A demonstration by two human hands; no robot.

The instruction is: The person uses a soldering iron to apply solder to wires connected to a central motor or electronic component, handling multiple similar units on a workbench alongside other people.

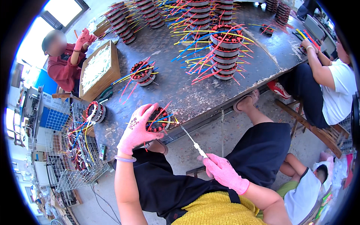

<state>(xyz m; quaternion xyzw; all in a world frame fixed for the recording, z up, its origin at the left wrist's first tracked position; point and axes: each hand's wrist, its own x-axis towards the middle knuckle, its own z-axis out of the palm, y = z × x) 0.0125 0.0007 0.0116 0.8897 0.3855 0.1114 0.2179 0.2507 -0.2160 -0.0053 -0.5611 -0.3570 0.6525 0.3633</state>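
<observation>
My left hand (139,126), in a pink glove, grips a motor stator (167,124) at the near edge of the table. It is a ring with red and black windings, and red, yellow and blue wire leads stick out of it. In my right hand (228,173), also pink-gloved, is a thin tool (200,149) with a white handle and a slim metal shaft. The shaft points up-left toward a yellow lead; whether its tip touches the wire I cannot tell. Another stator (142,73) lies just beyond my left hand, and one more (96,112) sits to its left.
Stacked stators (225,52) stand farther back on the dark table (176,71), their leads jutting outward. A cardboard box (99,71) of white strips and green-handled pliers (105,94) are at left. A wire basket (80,168) holds more stators. Co-workers sit left and right; another person crouches at lower right.
</observation>
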